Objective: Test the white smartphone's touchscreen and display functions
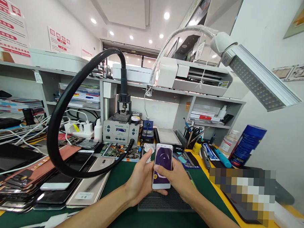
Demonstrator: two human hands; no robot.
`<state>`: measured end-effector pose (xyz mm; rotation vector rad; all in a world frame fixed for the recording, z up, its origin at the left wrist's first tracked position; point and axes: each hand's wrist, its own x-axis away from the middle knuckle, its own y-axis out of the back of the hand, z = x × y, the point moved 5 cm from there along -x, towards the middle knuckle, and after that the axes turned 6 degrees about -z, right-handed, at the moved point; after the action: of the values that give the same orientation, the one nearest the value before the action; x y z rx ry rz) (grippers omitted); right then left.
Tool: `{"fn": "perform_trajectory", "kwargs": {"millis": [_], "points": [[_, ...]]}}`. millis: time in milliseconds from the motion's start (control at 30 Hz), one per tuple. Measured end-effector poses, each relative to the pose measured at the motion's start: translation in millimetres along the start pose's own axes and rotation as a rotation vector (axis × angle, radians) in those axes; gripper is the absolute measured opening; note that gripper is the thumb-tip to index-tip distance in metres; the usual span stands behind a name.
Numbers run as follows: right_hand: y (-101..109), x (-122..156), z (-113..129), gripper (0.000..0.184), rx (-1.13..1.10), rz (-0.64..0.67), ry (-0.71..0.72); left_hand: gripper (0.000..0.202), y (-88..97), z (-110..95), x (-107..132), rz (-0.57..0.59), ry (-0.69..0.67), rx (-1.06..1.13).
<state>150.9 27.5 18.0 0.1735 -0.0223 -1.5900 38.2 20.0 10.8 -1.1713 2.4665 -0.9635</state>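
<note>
While left hand (pixel 140 180) cups white phone (pixel 164 158) from beneath, right hand (pixel 179 178) clasps its right edge.

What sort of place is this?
Most likely a phone repair workshop: phones are piled at left, small circuit boards lie beyond and left of the held white phone, and a boxy electronic station stands behind them.

Head cam, fwd & down, close.
</note>
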Motion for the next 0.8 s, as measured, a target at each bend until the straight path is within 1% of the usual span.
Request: {"fn": "perform_trajectory", "kwargs": {"millis": [133, 233, 333, 467, 800], "points": [[5, 1, 0, 0.039, -0.007, -0.029, -0.116, 0.067, -2.2, 3, 1, -0.016, 0.001, -0.058], [9, 1, 1, 0.039, -0.02, -0.055, -0.164, 0.066, -4.5, 5, 1, 0.002, 0.0, -0.085], [12, 1, 2, 0.04, -0.042, -0.064, -0.172, 0.066, -5.5, 7, 0, 0.028, -0.005, -0.098], [15, 0, 2, 0.043, -0.048, -0.043, -0.175, 0.065, -5.3, 9, -1, 0.048, -0.012, -0.12], [19, -4, -3, 0.047, -0.077, -0.032, -0.19, 0.067, -4.6, 11, -2, 0.007, -0.008, -0.107]]}}
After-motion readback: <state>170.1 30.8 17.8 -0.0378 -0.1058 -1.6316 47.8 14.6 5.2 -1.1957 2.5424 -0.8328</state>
